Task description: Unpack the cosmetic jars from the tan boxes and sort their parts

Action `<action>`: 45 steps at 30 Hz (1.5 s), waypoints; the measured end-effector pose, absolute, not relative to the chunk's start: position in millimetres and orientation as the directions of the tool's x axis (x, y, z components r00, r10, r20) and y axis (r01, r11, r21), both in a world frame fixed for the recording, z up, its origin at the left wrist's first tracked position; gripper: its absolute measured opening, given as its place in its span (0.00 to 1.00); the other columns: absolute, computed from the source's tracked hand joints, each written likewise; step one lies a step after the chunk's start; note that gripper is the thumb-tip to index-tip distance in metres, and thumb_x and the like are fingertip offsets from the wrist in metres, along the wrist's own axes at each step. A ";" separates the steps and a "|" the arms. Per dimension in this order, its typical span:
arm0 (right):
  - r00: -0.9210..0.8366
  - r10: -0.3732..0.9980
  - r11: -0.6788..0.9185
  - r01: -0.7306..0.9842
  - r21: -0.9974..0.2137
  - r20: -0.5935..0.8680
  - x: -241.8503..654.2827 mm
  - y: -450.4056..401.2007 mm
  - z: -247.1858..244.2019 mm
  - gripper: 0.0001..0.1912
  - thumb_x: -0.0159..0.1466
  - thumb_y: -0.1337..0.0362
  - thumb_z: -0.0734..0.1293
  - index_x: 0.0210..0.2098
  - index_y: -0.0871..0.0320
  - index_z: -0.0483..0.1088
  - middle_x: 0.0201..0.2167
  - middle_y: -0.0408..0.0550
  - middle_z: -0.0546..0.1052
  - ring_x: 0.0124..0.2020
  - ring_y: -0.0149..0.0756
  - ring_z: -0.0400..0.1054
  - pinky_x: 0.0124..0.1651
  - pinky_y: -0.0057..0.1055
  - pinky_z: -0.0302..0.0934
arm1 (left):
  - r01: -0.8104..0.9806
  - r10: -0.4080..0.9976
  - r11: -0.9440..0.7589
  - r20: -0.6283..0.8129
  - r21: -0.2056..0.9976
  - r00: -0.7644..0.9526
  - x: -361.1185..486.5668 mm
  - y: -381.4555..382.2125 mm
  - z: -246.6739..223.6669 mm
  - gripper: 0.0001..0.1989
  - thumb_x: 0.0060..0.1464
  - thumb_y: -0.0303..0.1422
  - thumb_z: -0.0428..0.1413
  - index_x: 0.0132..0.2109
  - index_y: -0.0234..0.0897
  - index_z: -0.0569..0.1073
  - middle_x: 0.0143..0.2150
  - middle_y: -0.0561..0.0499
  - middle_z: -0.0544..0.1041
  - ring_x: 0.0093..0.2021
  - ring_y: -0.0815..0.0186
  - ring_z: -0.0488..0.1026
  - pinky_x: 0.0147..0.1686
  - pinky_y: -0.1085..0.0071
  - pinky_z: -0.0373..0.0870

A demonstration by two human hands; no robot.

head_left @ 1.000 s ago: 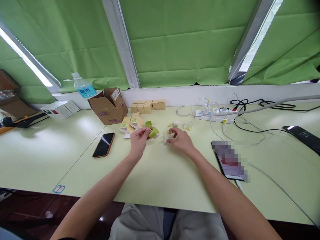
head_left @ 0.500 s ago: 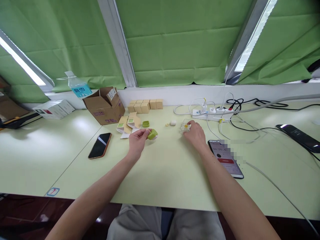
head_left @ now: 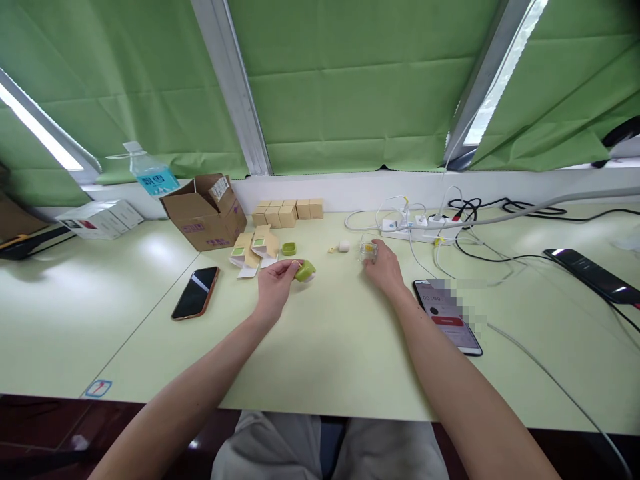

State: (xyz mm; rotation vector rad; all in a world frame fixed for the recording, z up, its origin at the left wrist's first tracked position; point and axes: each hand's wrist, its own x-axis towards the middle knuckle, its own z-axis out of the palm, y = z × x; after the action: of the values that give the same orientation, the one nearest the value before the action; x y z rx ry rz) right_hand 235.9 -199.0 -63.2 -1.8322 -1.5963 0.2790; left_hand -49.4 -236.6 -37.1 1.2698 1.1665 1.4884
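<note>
My left hand (head_left: 276,283) pinches a small, rounded green plastic piece (head_left: 305,271) with a white underside, held just above the table. A shallow green square cup (head_left: 289,249) sits behind it. My right hand (head_left: 384,265) has its fingers closed on the side of a small clear plastic box (head_left: 368,251) with something yellow inside. Between the hands, farther back, lie a small white cylinder (head_left: 343,246) and a tiny yellow piece (head_left: 331,250). Two opened beige cartons (head_left: 265,243) with green labels lie left of the green cup.
Several small closed beige boxes (head_left: 287,213) stand in rows by the wall, beside an open brown cardboard box (head_left: 210,217). A dark phone (head_left: 196,293) lies at left, a lit phone (head_left: 447,317) beside my right forearm. A power strip (head_left: 423,229) with tangled cables occupies the back right.
The whole view has shifted slightly. The clear box shows a little more beside my right fingers. My left hand keeps its hold on the green piece, with hardly any movement.
</note>
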 end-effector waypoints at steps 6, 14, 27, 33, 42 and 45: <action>0.207 0.952 -0.025 0.788 -0.615 0.227 233.6 -195.9 -63.7 0.37 0.70 0.68 0.63 0.77 0.61 0.53 0.58 0.65 0.80 0.60 0.58 0.75 0.59 0.50 0.69 | -0.036 0.970 -0.208 0.202 0.977 -0.134 -47.5 -235.9 -38.9 0.27 0.48 0.55 0.73 0.42 0.35 0.87 0.47 0.39 0.88 0.48 0.53 0.85 0.60 0.50 0.79; 0.186 0.852 0.141 0.819 -0.556 0.489 225.0 -202.2 -62.7 0.34 0.67 0.68 0.65 0.72 0.62 0.59 0.68 0.65 0.72 0.70 0.58 0.64 0.71 0.55 0.62 | -0.062 0.973 -0.200 0.191 0.978 -0.128 -46.6 -237.8 -38.4 0.26 0.48 0.54 0.74 0.42 0.35 0.87 0.46 0.40 0.88 0.46 0.55 0.84 0.58 0.53 0.80; -0.382 0.458 0.743 0.660 -0.110 0.803 139.7 -254.8 -48.4 0.19 0.76 0.61 0.63 0.64 0.56 0.68 0.57 0.62 0.78 0.53 0.50 0.76 0.47 0.43 0.74 | -0.338 0.997 0.077 -0.079 0.938 0.006 -47.0 -243.5 -33.9 0.17 0.48 0.43 0.72 0.33 0.35 0.77 0.31 0.47 0.82 0.32 0.60 0.81 0.45 0.55 0.83; -0.507 0.447 0.776 0.630 -0.038 0.737 143.6 -253.7 -47.0 0.20 0.75 0.70 0.59 0.61 0.49 0.75 0.58 0.57 0.79 0.54 0.46 0.77 0.47 0.41 0.75 | -0.266 0.992 0.124 -0.114 0.956 0.053 -45.6 -248.1 -32.3 0.14 0.47 0.40 0.69 0.29 0.36 0.75 0.29 0.48 0.80 0.31 0.63 0.78 0.40 0.61 0.81; -0.410 0.457 0.746 0.660 -0.088 0.789 141.9 -252.9 -51.6 0.15 0.79 0.65 0.60 0.57 0.56 0.76 0.51 0.60 0.82 0.48 0.46 0.79 0.42 0.40 0.75 | -0.049 0.985 -0.159 0.162 0.986 0.062 -44.6 -250.5 -27.5 0.23 0.60 0.48 0.64 0.56 0.41 0.75 0.44 0.46 0.84 0.50 0.56 0.82 0.52 0.57 0.80; -0.387 0.501 0.724 0.678 -0.129 0.774 141.9 -251.2 -53.8 0.16 0.80 0.64 0.59 0.59 0.57 0.75 0.52 0.61 0.82 0.50 0.46 0.79 0.45 0.41 0.76 | 0.081 0.938 -0.301 0.280 0.950 0.204 -43.4 -251.6 -31.3 0.27 0.64 0.50 0.63 0.61 0.39 0.76 0.50 0.41 0.84 0.54 0.54 0.82 0.56 0.58 0.78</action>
State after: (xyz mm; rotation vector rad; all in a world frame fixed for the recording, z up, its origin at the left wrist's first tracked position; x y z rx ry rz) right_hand 141.9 -251.2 -53.8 -0.8925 -2.0679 -0.2618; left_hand -43.4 -251.6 -31.3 1.5929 0.9884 1.2183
